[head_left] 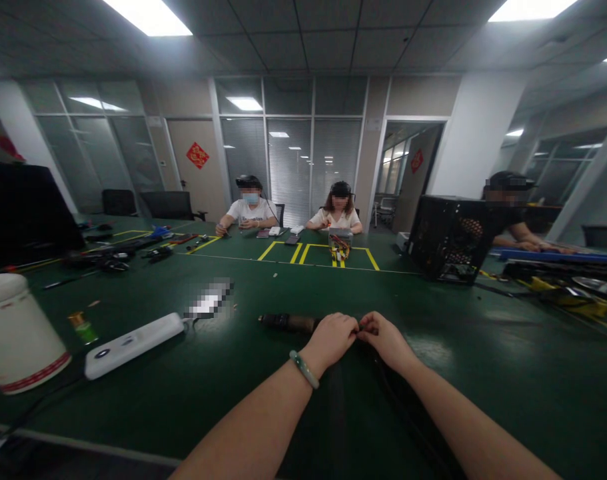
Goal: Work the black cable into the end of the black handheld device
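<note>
My left hand (333, 340) and my right hand (383, 339) meet knuckle to knuckle on the green table (293, 280), both with fingers curled shut on something small between them that I cannot make out. A green bead bracelet (304, 369) circles my left wrist. A dark cylindrical tool (288, 323) lies on the table just left of my left hand, its near end hidden behind that hand. Dark cables (408, 420) run along the table under my forearms.
A white power strip (133, 345) and a white bucket (18, 333) sit at the left, with a small green bottle (83, 328) between. A black computer case (450, 238) stands at the right. Three people sit at the far side. Yellow tape lines (303, 253) mark the table.
</note>
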`<state>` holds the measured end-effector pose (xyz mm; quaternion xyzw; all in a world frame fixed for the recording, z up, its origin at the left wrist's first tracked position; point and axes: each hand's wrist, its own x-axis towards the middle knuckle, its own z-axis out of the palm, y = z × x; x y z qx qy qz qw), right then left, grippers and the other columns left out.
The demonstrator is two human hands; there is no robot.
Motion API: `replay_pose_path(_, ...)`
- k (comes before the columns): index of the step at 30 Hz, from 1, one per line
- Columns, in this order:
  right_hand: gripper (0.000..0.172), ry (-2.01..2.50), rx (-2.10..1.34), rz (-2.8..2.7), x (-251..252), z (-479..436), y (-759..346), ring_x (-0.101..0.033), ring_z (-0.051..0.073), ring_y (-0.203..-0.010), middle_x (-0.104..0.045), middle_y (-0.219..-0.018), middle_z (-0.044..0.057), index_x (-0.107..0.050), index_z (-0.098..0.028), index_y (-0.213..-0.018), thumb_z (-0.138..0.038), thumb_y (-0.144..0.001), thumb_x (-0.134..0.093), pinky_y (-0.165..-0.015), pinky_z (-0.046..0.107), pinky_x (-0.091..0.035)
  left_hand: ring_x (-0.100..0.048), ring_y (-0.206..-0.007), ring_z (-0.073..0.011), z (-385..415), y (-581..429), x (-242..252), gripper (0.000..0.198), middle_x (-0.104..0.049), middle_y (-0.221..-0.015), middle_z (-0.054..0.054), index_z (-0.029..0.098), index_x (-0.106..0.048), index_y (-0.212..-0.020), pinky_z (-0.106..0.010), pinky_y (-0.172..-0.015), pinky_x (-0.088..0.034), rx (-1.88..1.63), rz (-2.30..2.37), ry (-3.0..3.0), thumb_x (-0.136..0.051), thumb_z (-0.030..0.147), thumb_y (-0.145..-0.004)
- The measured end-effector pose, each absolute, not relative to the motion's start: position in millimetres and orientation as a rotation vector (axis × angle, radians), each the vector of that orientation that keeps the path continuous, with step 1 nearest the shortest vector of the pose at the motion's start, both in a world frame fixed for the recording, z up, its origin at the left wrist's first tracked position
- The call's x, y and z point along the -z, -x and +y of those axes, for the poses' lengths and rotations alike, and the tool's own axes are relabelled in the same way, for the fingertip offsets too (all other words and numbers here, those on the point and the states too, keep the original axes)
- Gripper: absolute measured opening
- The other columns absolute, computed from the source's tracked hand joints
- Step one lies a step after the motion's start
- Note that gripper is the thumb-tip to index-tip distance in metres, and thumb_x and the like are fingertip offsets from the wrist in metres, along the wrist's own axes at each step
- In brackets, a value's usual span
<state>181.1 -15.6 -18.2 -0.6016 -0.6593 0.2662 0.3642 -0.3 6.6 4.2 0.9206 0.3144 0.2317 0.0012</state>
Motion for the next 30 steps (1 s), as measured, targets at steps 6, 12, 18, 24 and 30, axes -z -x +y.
replay_pose_path(6,0.017,1.663,-0.695,-1.732,16,-16,-186,-0.065,0.017,-0.074,-0.071,-0.081,0.000,-0.056,-0.021,-0.089,-0.030,-0.078,-0.065,-0.064,0.025,-0.043,-0.054,-0.091,-0.0165,5,-2,-6,0.007,-0.062,-0.094,-0.002,0.019,-0.060,-0.090,-0.031,-0.085,-0.041,-0.679,0.978,-2.915,-0.054,0.020,-0.090)
replay_pose_path(12,0.021,1.737,-0.742,-1.924,7,-23,-190,-0.063,0.016,-0.063,-0.070,-0.072,0.001,-0.065,-0.020,-0.087,-0.040,-0.083,-0.059,-0.054,0.024,-0.038,-0.054,-0.090,-0.0171,4,1,-10,0.008,-0.063,-0.094,-0.001,0.020,-0.061,-0.091,-0.031,-0.082,-0.041,-0.675,0.963,-2.925,-0.054,0.023,-0.090)
replay_pose_path(18,0.023,1.680,-0.687,-1.928,7,-21,-190,-0.059,0.014,-0.061,-0.068,-0.069,0.001,-0.066,-0.018,-0.078,-0.038,-0.084,-0.056,-0.053,0.023,-0.036,-0.055,-0.090,-0.0172,9,3,-9,0.009,-0.064,-0.091,-0.001,0.020,-0.062,-0.090,-0.030,-0.082,-0.041,-0.697,0.908,-2.954,-0.056,0.026,-0.089)
replay_pose_path(24,0.022,1.643,-0.722,-1.885,11,-21,-190,-0.059,0.014,-0.061,-0.069,-0.071,0.001,-0.066,-0.018,-0.080,-0.038,-0.083,-0.056,-0.053,0.022,-0.038,-0.055,-0.091,-0.0170,12,6,-11,0.008,-0.065,-0.092,-0.002,0.020,-0.064,-0.090,-0.030,-0.082,-0.041,-0.671,0.868,-2.941,-0.058,0.024,-0.087)
replay_pose_path(30,0.021,1.636,-0.703,-1.887,14,-20,-189,-0.059,0.014,-0.059,-0.067,-0.068,0.000,-0.065,-0.019,-0.080,-0.038,-0.083,-0.057,-0.052,0.022,-0.037,-0.055,-0.093,-0.0173,11,7,-10,0.009,-0.063,-0.095,-0.001,0.021,-0.061,-0.095,-0.030,-0.083,-0.042,-0.692,0.898,-2.922,-0.058,0.026,-0.088)
